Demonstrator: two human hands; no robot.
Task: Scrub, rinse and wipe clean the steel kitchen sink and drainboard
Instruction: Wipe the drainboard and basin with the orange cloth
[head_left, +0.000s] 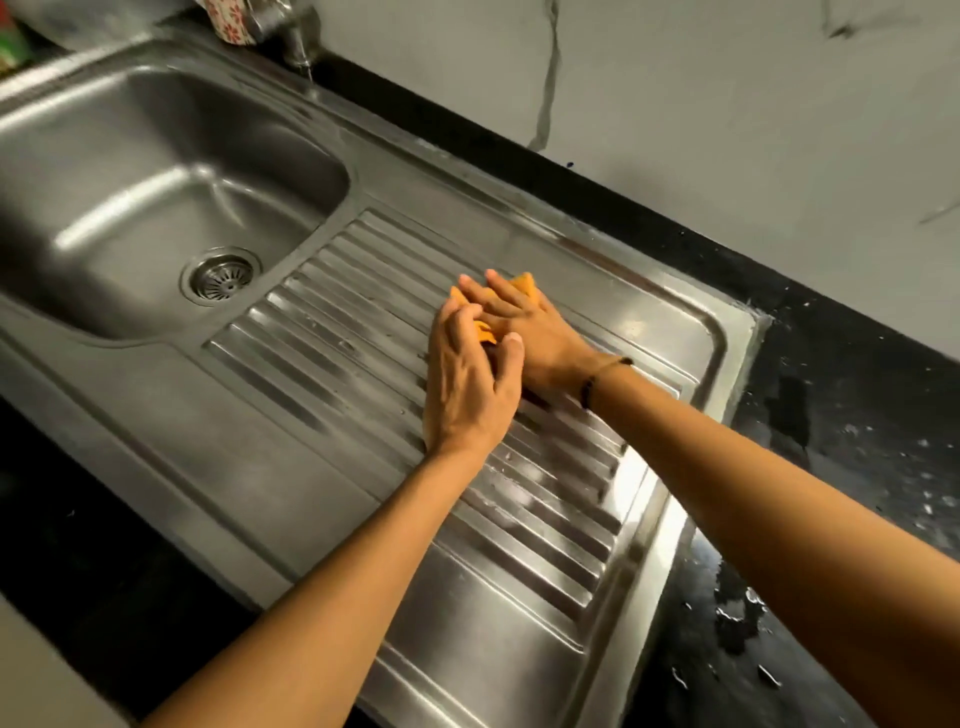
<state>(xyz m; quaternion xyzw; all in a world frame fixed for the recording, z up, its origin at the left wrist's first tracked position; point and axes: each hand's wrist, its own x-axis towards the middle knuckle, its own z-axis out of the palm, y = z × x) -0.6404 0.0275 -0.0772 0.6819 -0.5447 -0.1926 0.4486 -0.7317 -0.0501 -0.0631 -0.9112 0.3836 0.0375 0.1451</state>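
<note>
The steel sink bowl (156, 171) lies at the left with its round drain strainer (221, 275). To its right runs the ribbed drainboard (332, 322), wet with droplets. In the middle of the drainboard an orange cloth (524, 286) is pressed flat under both hands. My right hand (524, 332) lies on top of it with fingers spread, a dark thread band on the wrist. My left hand (467, 384) sits at the cloth's near edge, fingers curled onto it. Most of the cloth is hidden beneath the hands.
A steel tap (291, 31) stands behind the bowl, with a floral-patterned container (228, 21) beside it. Black countertop (831, 415) with water splashes surrounds the sink on the right and front. A grey marbled wall (675, 78) rises behind.
</note>
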